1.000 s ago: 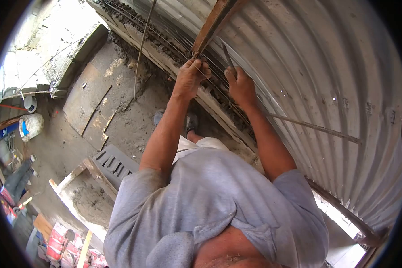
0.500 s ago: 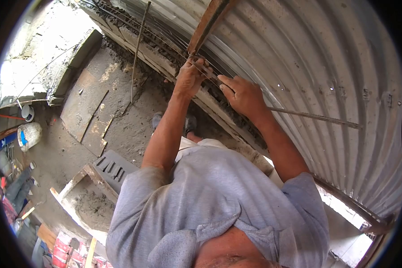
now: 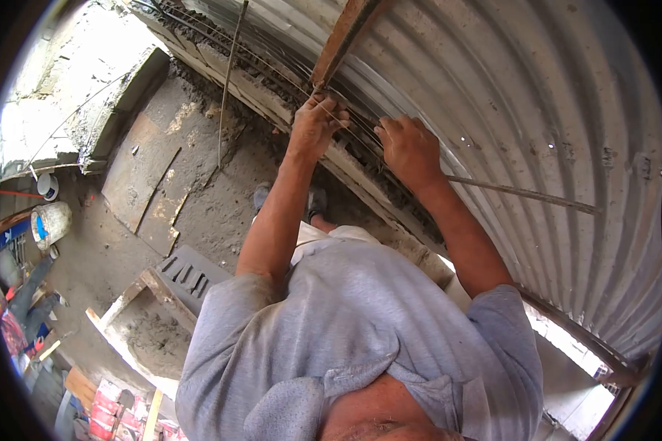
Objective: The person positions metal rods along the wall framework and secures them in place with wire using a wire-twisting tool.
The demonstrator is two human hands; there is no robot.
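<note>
My left hand point(image 3: 315, 126) is closed in a pinch on a thin wire point(image 3: 359, 131), just below the lower end of a rusty steel post point(image 3: 340, 45). To its right, my right hand point(image 3: 412, 153) is curled closed in front of the corrugated metal sheet point(image 3: 507, 110). Whatever lies in its fingers is hidden. Under both hands runs a low block wall point(image 3: 360, 180) with reinforcing bars along its top. A thin bar point(image 3: 522, 194) sticks out to the right from behind my right wrist.
An upright steel rod point(image 3: 226, 95) stands left of my hands. On the rough floor are a mortar trough point(image 3: 118, 309), a grey slotted plastic piece point(image 3: 191, 275) and a white bucket point(image 3: 51, 224). Tools and red bags point(image 3: 104, 411) lie at lower left.
My right hand has moved right, away from my left hand, and its fingers have curled in. The grey metal piece seen between the hands no longer shows. My left hand stays near the post.
</note>
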